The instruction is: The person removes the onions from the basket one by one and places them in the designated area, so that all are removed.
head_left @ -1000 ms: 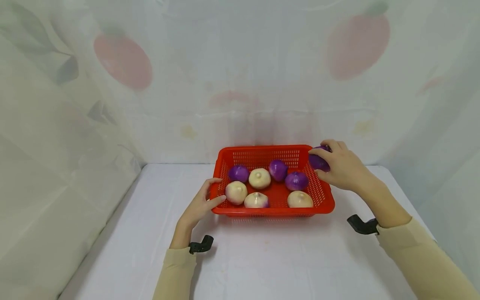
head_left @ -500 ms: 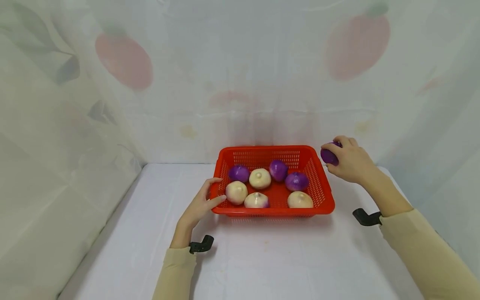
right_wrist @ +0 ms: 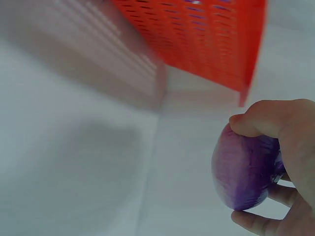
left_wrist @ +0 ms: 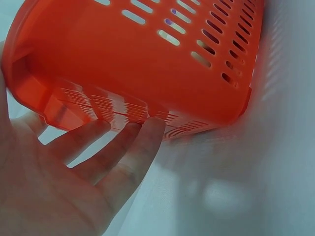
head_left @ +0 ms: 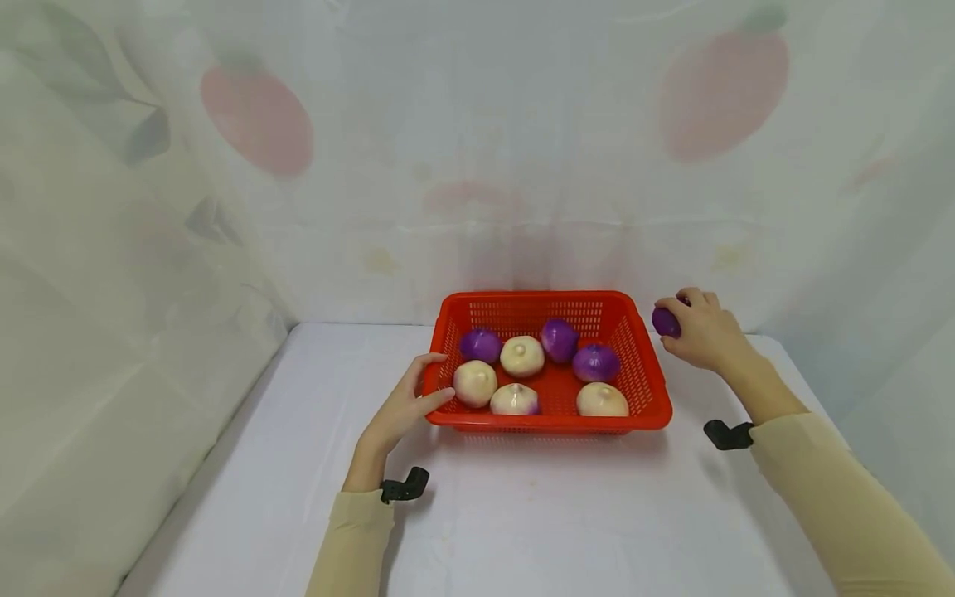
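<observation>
My right hand [head_left: 705, 333] grips a purple onion [head_left: 666, 322] just outside the right rim of a red plastic basket [head_left: 548, 421]. In the right wrist view the thumb lies on one side of the purple onion [right_wrist: 243, 169] and the fingers on the other; the basket wall [right_wrist: 206, 42] stands apart from it. My left hand [head_left: 406, 405] holds the basket's left end, thumb and forefinger at the rim. In the left wrist view, fingers [left_wrist: 133, 152] touch the slotted outer wall. Inside lie purple onions [head_left: 595, 362] and pale, onion-like bulbs [head_left: 522, 356], one purple-tinged.
A white-covered table [head_left: 537, 514] carries the basket. Behind it hangs a pale curtain [head_left: 477, 124] with faded fruit prints, close to the table's back edge. Another sheet [head_left: 97, 332] hangs along the left side.
My right hand has carried the purple onion rightward, away from over the basket's right rim, and then slightly lower. The left hand keeps its place on the basket.
</observation>
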Tool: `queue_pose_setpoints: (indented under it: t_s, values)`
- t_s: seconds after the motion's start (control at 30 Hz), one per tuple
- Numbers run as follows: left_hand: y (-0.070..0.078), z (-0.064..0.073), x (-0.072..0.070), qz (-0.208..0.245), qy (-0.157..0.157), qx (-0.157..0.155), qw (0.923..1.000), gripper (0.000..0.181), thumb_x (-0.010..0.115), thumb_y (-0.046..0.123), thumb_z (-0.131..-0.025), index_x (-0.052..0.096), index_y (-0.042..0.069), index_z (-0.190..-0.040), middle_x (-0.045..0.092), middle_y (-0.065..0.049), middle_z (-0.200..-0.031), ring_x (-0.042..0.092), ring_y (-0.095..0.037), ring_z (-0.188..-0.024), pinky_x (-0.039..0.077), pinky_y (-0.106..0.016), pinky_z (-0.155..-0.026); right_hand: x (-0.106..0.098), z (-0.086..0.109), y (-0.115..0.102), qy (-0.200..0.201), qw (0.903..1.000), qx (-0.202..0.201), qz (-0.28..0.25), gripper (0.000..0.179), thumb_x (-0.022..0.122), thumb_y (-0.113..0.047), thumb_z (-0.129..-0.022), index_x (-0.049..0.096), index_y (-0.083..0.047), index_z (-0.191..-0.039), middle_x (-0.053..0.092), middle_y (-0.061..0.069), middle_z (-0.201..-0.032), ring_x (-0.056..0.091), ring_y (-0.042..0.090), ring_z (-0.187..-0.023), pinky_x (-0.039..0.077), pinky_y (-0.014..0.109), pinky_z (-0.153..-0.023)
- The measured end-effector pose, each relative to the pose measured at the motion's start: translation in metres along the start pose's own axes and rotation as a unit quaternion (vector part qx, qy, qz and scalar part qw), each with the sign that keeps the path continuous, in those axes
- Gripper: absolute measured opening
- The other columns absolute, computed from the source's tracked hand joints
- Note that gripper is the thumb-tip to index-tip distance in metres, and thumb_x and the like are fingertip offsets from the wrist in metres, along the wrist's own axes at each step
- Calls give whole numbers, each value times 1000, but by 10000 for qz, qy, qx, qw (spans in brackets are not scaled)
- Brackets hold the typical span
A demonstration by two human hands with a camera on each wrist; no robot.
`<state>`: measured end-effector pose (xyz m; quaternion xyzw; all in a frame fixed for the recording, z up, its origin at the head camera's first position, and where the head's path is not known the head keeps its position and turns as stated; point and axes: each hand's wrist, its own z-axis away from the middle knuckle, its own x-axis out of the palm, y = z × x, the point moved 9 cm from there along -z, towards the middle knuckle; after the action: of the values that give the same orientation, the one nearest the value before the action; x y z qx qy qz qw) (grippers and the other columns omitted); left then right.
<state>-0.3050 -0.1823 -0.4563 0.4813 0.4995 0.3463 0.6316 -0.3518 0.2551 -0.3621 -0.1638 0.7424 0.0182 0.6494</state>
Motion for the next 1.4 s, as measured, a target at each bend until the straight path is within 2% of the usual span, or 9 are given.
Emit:
queue_pose_setpoints:
  t_s: [0.23,0.43,0.6,0.87,1.13,1.4]
  values:
    - [1,0,1,72,-43,-1,10000,64,71,30,-96,39,19,-150,40,-14,-154,46,-35,-135,44,-55,-105,30,-1,16,-119,9999,37,-98,53,69,-18,-88,53,-5,-137,39,36,-136,40,58,-119,47,72,-83]
    - [1,1,2,74,-34,21,10000,63,71,29,-95,39,19,-149,40,-16,-154,45,-38,-135,45,-54,-105,53,-1,24,-221,9995,97,-198,55,71,-20,-89,53,-3,-138,39,37,-138,38,58,-122,45,73,-88]
    - [3,2,3,86,-44,-7,10000,62,69,25,-96,39,18,-150,39,-17,-155,44,-40,-136,44,-55,-106,66,-2,28,-311,9990,210,-222,55,70,-23,-91,54,-1,-139,39,37,-139,38,57,-124,43,72,-93]
    - [3,3,3,99,-8,-73,9999,61,69,25,-96,39,19,-149,41,-15,-154,45,-36,-136,39,-59,-108,79,-1,29,-498,9981,293,-215,52,68,-24,-92,55,-3,-138,41,36,-138,38,58,-125,43,75,-91]
    - [0,2,2,78,16,-60,10000,60,70,27,-96,41,22,-148,42,-14,-153,46,-35,-135,41,-58,-107,76,-1,30,-634,9978,104,-181,57,68,-23,-93,51,-2,-142,39,37,-140,38,60,-125,44,74,-91]
    - [-2,1,1,44,9,-59,10000,62,70,30,-96,40,21,-149,40,-12,-154,45,-35,-135,43,-56,-106,51,1,22,-534,9981,28,-292,56,69,-19,-92,52,1,-141,44,37,-137,39,59,-123,44,72,-93]
